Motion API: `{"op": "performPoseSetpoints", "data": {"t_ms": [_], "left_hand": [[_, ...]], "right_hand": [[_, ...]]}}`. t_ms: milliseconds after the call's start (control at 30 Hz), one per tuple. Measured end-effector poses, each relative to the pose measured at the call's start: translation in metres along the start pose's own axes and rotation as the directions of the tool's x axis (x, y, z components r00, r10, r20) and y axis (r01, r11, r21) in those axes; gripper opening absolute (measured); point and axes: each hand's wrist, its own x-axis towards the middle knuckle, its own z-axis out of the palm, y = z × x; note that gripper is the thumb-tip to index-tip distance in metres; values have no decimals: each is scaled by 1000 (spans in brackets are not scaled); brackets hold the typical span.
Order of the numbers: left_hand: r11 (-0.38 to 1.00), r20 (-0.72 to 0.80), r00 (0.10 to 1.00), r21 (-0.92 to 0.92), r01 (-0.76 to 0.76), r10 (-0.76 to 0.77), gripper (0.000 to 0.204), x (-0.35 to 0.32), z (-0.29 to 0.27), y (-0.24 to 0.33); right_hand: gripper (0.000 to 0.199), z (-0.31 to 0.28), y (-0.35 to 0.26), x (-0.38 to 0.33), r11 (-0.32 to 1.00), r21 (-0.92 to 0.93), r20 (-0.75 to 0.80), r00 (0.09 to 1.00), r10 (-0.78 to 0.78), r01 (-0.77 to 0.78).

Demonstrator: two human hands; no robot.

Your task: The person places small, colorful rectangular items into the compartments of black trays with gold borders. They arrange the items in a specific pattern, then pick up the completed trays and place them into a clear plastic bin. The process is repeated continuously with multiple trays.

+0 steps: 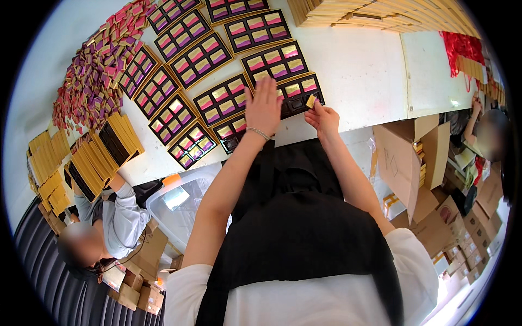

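Observation:
My right hand pinches a small gold-wrapped square at the near right corner of a black tray. In that tray, pink-and-gold squares fill the far row, while dark bare pockets show in the near row. My left hand is stretched out flat, fingers extended, over the left end of this tray; what lies under it is hidden. Beside my left wrist, another black tray has squares in its far row and bare pockets in its near row. Several trays full of pink and purple squares stand beyond.
A heap of loose squares lies at far left. Stacked gold-edged boxes stand near a co-worker's arm. Cardboard stacks line the far edge. Below the white table are a clear bin and an open carton.

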Motion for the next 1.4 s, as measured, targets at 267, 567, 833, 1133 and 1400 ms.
{"op": "performPoseSetpoints", "data": {"t_ms": [267,567,833,1133,1400], "left_hand": [[983,-224,964,85,166,-143,54,5,-51,-72],[956,-283,921,40,292,-269,57,-22,-69,-94],[915,-317,867,-12,403,-385,63,-54,-98,-135],[680,-407,546,-390,621,-732,34,-34,-179,-323],[577,-279,507,-320,751,-816,55,57,-207,-459]], "right_hand": [[35,2,17,11,996,-91,49,999,-2,7],[41,2,7,27,966,-101,31,970,243,-238],[40,-35,6,28,964,-253,-117,987,-110,77],[24,297,-60,-43,261,-329,818,413,-400,907],[51,610,-6,-12,-247,-26,989,-12,-149,969]]}}
